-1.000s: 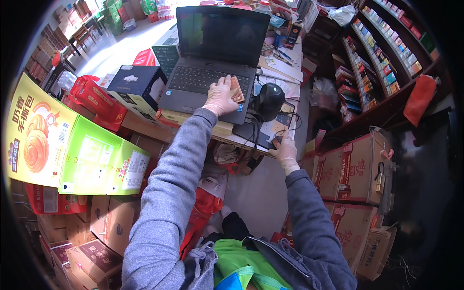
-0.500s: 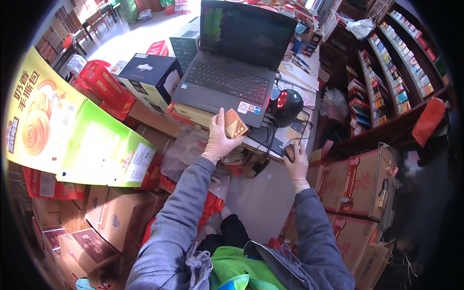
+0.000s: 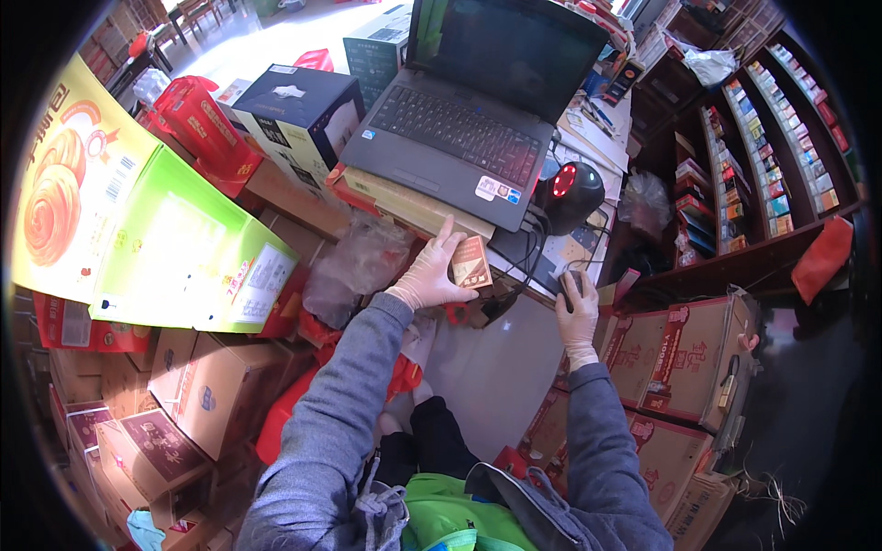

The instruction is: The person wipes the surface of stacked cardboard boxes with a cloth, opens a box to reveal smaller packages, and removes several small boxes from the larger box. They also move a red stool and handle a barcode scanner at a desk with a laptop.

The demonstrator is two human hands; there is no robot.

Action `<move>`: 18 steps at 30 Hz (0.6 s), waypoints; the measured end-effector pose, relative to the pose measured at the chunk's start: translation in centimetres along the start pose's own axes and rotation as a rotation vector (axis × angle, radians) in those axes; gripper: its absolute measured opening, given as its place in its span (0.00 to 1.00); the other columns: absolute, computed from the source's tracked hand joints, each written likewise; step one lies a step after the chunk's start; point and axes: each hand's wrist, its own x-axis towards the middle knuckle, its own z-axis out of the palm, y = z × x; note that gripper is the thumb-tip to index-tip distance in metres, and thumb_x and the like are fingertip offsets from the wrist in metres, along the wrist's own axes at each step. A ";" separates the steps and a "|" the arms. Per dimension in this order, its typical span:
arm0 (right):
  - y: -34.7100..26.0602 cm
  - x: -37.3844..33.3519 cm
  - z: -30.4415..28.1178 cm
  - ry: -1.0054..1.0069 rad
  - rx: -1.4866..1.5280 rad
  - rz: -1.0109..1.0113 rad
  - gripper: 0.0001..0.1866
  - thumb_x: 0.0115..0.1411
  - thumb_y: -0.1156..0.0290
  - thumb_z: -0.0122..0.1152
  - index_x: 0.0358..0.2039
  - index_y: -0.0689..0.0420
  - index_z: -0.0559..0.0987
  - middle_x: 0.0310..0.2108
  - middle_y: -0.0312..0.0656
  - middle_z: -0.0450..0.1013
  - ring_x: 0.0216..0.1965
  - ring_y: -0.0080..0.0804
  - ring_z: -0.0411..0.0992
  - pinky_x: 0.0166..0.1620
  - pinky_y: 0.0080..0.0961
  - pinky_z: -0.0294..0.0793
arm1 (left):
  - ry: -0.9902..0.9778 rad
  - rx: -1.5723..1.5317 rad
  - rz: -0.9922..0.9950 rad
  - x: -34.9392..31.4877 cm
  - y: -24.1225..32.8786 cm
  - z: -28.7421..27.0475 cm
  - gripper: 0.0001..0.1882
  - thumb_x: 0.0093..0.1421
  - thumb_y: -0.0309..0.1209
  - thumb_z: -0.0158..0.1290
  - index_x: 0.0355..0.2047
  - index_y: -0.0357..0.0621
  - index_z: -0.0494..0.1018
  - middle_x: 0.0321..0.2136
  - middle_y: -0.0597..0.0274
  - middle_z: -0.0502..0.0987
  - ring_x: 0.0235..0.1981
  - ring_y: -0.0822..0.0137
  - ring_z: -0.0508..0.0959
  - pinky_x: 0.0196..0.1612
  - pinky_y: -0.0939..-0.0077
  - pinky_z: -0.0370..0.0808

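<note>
Two gloved hands, one item each. The left hand [image 3: 434, 274] has one small pack [image 3: 472, 263] pinched between thumb and fingers, held up by the table's [image 3: 525, 284] near edge, below the laptop's [image 3: 418, 174] corner — can't tell how high. The right hand [image 3: 577, 321] is cupped over one dark mouse [image 3: 563, 292] at the table corner.

Gloves [image 3: 421, 283] look thin, pale and wrinkly, and the sleeves [image 3: 335, 399] are soft grey fabric. The pack's a little flat-faced box, orange-brown and cream. One black plastic laptop, open on a flat yellowish box [image 3: 404, 195]; one rounded, shiny black device [image 3: 581, 197] glowing red beside it. One crumpled see-through plastic bag [image 3: 354, 271] too.

Labels: small print on the pack, stickers at both sides of the laptop's palm rest, and a big yellow-and-green carton [image 3: 170, 262] with a swirly bread picture, barcode and large lettering.
</note>
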 end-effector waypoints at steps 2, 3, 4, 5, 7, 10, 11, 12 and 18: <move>0.0 0.0 0.0 -0.002 0.004 -0.003 0.24 0.49 0.74 0.61 0.50 0.49 0.75 0.54 0.51 0.65 0.55 0.50 0.63 0.57 0.40 0.63 | -0.020 0.008 -0.017 0.1 0.1 -0.3 0.52 0.36 0.44 0.69 0.57 0.35 0.56 0.64 0.35 0.42 0.61 0.41 0.57 0.63 0.62 0.56; -0.1 0.0 0.0 -0.005 -0.001 0.003 0.24 0.49 0.75 0.60 0.50 0.49 0.75 0.54 0.51 0.65 0.55 0.50 0.63 0.57 0.40 0.63 | -0.032 0.011 -0.033 0.2 0.1 -0.5 0.52 0.36 0.44 0.68 0.57 0.35 0.56 0.64 0.35 0.42 0.60 0.41 0.57 0.63 0.62 0.56; -0.1 0.0 0.0 -0.003 0.005 -0.004 0.24 0.49 0.75 0.60 0.50 0.49 0.76 0.53 0.50 0.65 0.55 0.50 0.63 0.57 0.39 0.63 | -0.045 0.020 -0.037 0.1 0.1 -0.6 0.52 0.35 0.44 0.68 0.57 0.35 0.56 0.64 0.36 0.42 0.60 0.42 0.58 0.62 0.62 0.57; -0.1 0.0 0.0 -0.001 0.005 -0.004 0.24 0.49 0.75 0.60 0.49 0.49 0.76 0.53 0.50 0.65 0.54 0.50 0.63 0.57 0.39 0.63 | -0.055 0.027 -0.041 0.1 0.0 -0.8 0.51 0.35 0.44 0.68 0.57 0.35 0.56 0.64 0.36 0.42 0.60 0.42 0.59 0.62 0.62 0.58; -0.1 0.0 0.1 -0.001 0.008 -0.002 0.23 0.49 0.75 0.60 0.49 0.49 0.76 0.53 0.50 0.66 0.54 0.50 0.63 0.57 0.39 0.64 | -0.062 0.048 -0.044 0.1 0.0 -1.0 0.51 0.35 0.44 0.68 0.57 0.35 0.57 0.65 0.38 0.42 0.59 0.42 0.60 0.61 0.62 0.59; -0.1 0.0 0.1 -0.004 0.010 -0.004 0.23 0.49 0.75 0.60 0.48 0.49 0.76 0.53 0.50 0.66 0.54 0.50 0.63 0.57 0.40 0.64 | -0.053 0.081 -0.044 0.1 -0.1 -1.0 0.51 0.34 0.44 0.68 0.56 0.34 0.58 0.65 0.40 0.43 0.58 0.43 0.62 0.60 0.61 0.61; 0.0 0.0 0.1 -0.004 0.007 -0.009 0.23 0.49 0.75 0.60 0.48 0.49 0.77 0.53 0.50 0.66 0.54 0.50 0.63 0.57 0.40 0.64 | -0.053 0.088 -0.045 0.1 -0.1 -1.0 0.50 0.34 0.44 0.68 0.55 0.33 0.59 0.65 0.40 0.43 0.57 0.43 0.62 0.60 0.61 0.61; 0.0 0.0 0.1 -0.006 0.004 -0.007 0.23 0.49 0.75 0.60 0.48 0.49 0.77 0.53 0.50 0.66 0.54 0.50 0.63 0.57 0.40 0.64 | -0.054 0.094 -0.050 0.1 -0.1 -1.1 0.50 0.34 0.44 0.68 0.55 0.33 0.59 0.65 0.41 0.44 0.57 0.43 0.63 0.60 0.61 0.62; -0.2 0.0 0.0 -0.027 -0.014 0.002 0.22 0.49 0.74 0.60 0.48 0.49 0.77 0.53 0.51 0.66 0.54 0.50 0.63 0.56 0.40 0.64 | -0.068 0.117 -0.071 0.2 0.1 -1.3 0.49 0.33 0.43 0.67 0.54 0.32 0.62 0.65 0.44 0.44 0.55 0.44 0.65 0.58 0.61 0.63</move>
